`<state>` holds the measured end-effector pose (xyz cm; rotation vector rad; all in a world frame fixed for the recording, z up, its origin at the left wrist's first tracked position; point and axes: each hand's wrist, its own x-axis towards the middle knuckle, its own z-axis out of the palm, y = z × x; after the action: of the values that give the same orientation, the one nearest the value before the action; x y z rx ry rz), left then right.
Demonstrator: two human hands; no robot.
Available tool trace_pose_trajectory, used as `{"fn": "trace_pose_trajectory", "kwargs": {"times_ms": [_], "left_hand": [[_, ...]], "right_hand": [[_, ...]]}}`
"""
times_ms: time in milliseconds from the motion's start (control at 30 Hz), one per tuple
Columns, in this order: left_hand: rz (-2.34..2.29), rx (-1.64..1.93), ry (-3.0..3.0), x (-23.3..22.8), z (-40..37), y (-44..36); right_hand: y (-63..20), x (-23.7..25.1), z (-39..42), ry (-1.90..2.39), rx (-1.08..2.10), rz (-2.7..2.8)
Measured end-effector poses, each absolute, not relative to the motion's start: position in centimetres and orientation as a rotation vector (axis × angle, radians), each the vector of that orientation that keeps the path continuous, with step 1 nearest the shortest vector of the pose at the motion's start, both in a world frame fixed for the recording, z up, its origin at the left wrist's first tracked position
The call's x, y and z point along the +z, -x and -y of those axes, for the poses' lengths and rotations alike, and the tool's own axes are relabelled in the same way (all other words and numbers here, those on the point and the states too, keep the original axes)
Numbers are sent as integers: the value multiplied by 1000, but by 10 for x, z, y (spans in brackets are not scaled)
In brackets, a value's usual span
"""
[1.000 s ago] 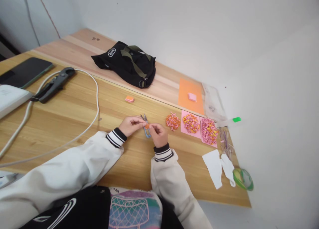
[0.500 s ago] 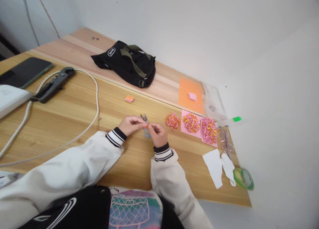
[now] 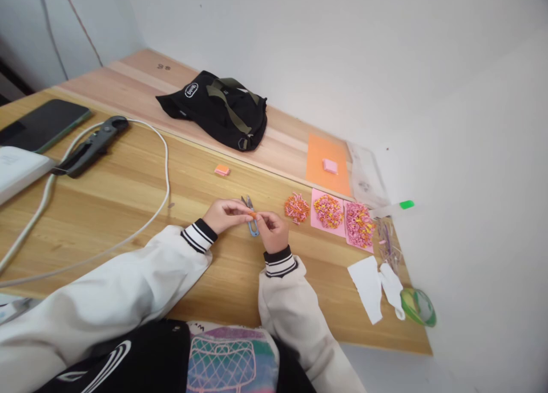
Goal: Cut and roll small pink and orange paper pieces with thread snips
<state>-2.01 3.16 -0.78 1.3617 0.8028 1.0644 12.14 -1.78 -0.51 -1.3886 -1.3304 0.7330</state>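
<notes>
Orange piece (image 3: 253, 215), pinched in the fingertips of both my left hand (image 3: 226, 215) and my right hand (image 3: 274, 232), over small blue-handled scissors (image 3: 254, 229) that they partly hide. My wrists turn inward from spread forearms. To the right lie a loose orange-and-pink pile (image 3: 296, 208) and two heaps (image 3: 329, 211) on pink sheets (image 3: 338, 231); ahead, a small stack (image 3: 222, 170), then a black bag (image 3: 220, 119).

our left arm (image 3: 115, 284) slanting in from the lower left, our right arm (image 3: 295, 313) angled up from below, our left hand (image 3: 226, 215) and right hand (image 3: 274, 231) nearly meeting, each in a pinch
</notes>
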Motion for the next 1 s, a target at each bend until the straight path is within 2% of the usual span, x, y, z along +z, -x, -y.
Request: {"fn": "trace_pose_trajectory", "kwargs": {"times_ms": [1000], "left_hand": [[-843,1034,-1396,-5,-28,21]], "right_hand": [[-120,-7,18,1440,752,1308]]}}
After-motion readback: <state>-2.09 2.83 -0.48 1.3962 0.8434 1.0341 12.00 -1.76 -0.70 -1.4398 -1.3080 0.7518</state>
